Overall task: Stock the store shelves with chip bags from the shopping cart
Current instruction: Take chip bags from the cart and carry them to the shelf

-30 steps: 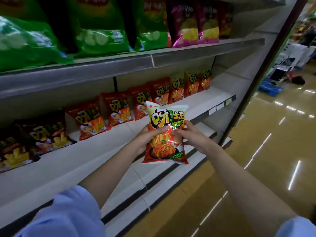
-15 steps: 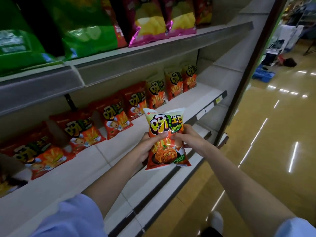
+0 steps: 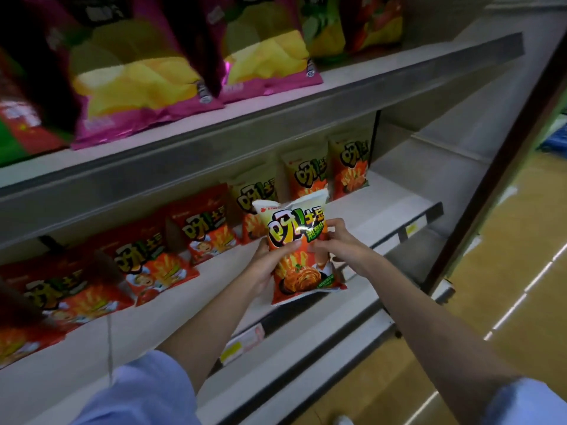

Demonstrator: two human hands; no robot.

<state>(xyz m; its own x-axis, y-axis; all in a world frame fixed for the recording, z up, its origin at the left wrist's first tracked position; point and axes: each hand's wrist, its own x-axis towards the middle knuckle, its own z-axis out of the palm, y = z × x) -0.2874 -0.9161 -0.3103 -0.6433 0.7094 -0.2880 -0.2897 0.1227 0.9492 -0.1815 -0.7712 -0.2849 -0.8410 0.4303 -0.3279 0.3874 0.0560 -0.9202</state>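
At centre frame, the left hand (image 3: 266,265) and right hand (image 3: 340,245) both grasped an upright orange-and-white foil chip bag (image 3: 299,251), fingers curled round its sides, above the front edge of the white metal middle shelf (image 3: 395,194), before a row of matching bags (image 3: 348,165).

Held upright over the front edge of the middle shelf (image 3: 352,216): an orange-and-white chip bag (image 3: 299,250) with bold yellow lettering, gripped at its sides by the left hand (image 3: 267,265) and right hand (image 3: 340,246), before a row of leaning matching bags (image 3: 322,173) at the shelf's back.
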